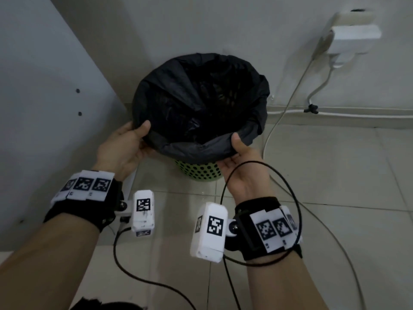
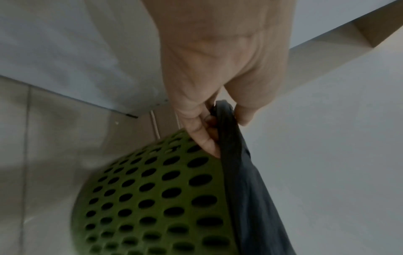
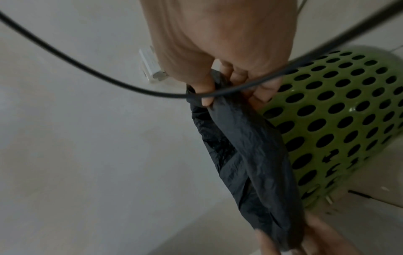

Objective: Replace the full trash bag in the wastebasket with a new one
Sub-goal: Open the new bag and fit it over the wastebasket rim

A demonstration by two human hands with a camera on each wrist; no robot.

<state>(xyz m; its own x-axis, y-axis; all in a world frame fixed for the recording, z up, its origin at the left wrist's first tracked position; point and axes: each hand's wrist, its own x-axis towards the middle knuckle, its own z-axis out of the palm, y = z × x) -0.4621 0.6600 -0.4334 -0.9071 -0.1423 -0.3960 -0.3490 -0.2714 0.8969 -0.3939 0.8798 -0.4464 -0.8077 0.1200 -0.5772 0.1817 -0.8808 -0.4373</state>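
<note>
A green perforated wastebasket (image 1: 199, 171) (image 2: 139, 198) (image 3: 340, 110) stands on the tiled floor in a corner. A black trash bag (image 1: 201, 104) (image 2: 246, 181) (image 3: 246, 148) lines it, its mouth folded over the rim. My left hand (image 1: 131, 139) (image 2: 220, 113) pinches the bag's folded edge at the near left of the rim, thumb on top. At the near right, my right hand (image 1: 237, 148) (image 3: 220, 89) grips the same edge, thumb above and fingers below. The bag's inside looks dark; its contents cannot be made out.
A white panel (image 1: 44, 97) stands close on the left and a wall (image 1: 223, 25) behind the basket. A white wall box (image 1: 350, 34) hangs up right, with grey cables (image 1: 286, 108) trailing down past the basket. A black wrist cable (image 1: 263, 211) (image 3: 109, 81) loops around my right forearm.
</note>
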